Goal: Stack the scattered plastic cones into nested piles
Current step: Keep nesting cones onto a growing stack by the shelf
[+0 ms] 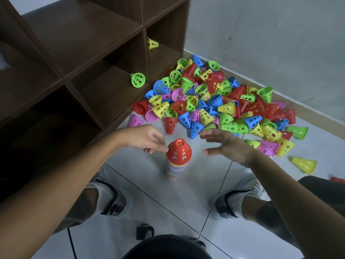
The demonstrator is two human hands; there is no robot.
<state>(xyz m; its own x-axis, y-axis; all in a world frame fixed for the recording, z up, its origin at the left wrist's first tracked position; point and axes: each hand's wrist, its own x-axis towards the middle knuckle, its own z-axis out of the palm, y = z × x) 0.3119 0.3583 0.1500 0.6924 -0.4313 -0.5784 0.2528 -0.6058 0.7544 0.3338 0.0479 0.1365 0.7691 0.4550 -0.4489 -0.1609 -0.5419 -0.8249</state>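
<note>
Two fingertips of the left hand [149, 139] are touching the red cone [178, 151] capping the nested pile [174, 170] on the floor tiles [186, 202], seemingly steadying it, while the right hand [226, 144] is hovering beside it, fingers spread and empty. Next, it is likely reaching for another from the scattered heap [214, 101] beyond.
</note>
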